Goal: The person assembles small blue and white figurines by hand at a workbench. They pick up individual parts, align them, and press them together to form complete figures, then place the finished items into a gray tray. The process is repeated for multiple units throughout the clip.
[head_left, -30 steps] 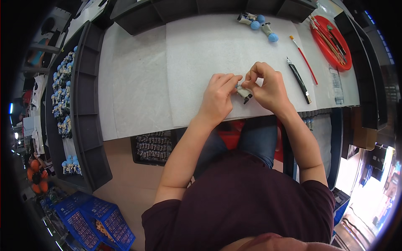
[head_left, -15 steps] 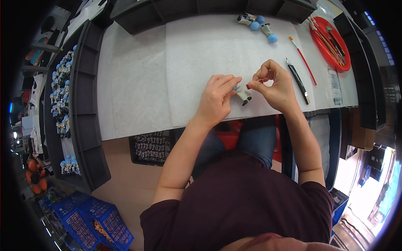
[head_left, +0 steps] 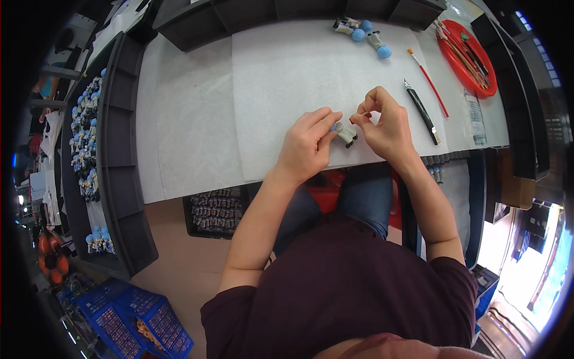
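Note:
My left hand [head_left: 304, 143] is closed round the upper end of a small figurine [head_left: 346, 134], just above the white sheet. Its pale body and dark feet stick out toward the right; its blue head is mostly hidden by my fingers. Close beside it, my right hand [head_left: 390, 130] pinches a small thin red piece [head_left: 369, 115] between thumb and fingertips. What kind of piece it is cannot be made out. To the right of that hand lie a black craft knife [head_left: 422, 113] and a red-handled brush [head_left: 431, 88].
Farther back on the sheet lie several blue-headed figurines [head_left: 380, 49]. A red oval tray [head_left: 492, 88] with brushes sits at the far right. A grey divided crate [head_left: 251, 21] borders the back; another crate [head_left: 119, 157] full of figurines stands left. Blue baskets [head_left: 146, 314] are below.
The view has shifted slightly. My right hand has turned a little and its fingers have changed their grip on the red piece, while my left hand keeps holding the figurine.

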A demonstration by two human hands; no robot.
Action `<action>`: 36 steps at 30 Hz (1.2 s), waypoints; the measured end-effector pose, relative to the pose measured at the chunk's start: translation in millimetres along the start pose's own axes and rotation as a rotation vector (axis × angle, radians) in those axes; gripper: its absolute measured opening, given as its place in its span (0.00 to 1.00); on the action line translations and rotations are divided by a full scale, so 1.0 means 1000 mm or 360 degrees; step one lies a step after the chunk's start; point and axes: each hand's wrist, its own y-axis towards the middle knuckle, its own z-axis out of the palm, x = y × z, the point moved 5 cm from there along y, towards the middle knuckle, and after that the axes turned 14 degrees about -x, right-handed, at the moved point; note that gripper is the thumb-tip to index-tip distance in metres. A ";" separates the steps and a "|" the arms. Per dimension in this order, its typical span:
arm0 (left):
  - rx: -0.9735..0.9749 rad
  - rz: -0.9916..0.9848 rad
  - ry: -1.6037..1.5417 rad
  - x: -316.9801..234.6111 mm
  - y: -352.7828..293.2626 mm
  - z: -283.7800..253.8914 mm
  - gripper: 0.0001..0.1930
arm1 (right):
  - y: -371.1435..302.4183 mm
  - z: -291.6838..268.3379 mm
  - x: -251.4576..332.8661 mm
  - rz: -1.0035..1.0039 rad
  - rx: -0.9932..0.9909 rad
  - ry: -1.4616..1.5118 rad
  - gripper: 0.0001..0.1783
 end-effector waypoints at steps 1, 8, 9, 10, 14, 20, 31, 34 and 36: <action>-0.0007 0.0003 -0.0007 0.001 -0.001 0.000 0.16 | -0.002 0.000 0.002 0.0031 0.0005 0.0069 0.15; -0.0014 0.0060 0.0003 -0.001 -0.001 0.000 0.16 | 0.004 0.001 -0.006 -0.0039 -0.0008 -0.0109 0.15; -0.0021 0.0057 -0.0007 -0.001 -0.002 -0.001 0.16 | 0.002 0.003 -0.003 -0.0053 0.0001 -0.0066 0.15; -0.0032 0.0088 -0.0003 -0.001 -0.002 -0.001 0.16 | -0.003 0.004 0.000 -0.0055 0.0009 -0.0027 0.15; -0.0035 0.0093 -0.0007 -0.002 -0.002 -0.001 0.16 | 0.004 -0.001 -0.012 0.0152 0.0012 -0.0025 0.15; -0.0024 0.0122 -0.0005 -0.001 -0.001 -0.001 0.15 | -0.002 0.004 -0.006 0.0109 0.0038 0.0096 0.15; -0.0044 0.0111 -0.0029 -0.002 -0.001 -0.002 0.15 | -0.011 0.004 0.002 0.0073 -0.0096 0.0070 0.16; -0.0049 0.0122 -0.0012 -0.004 0.000 -0.003 0.15 | -0.011 0.003 -0.003 0.0125 -0.0119 0.0067 0.16; -0.0071 0.0127 -0.0051 -0.003 -0.001 -0.004 0.15 | -0.010 0.000 -0.001 0.0139 -0.0174 0.0150 0.15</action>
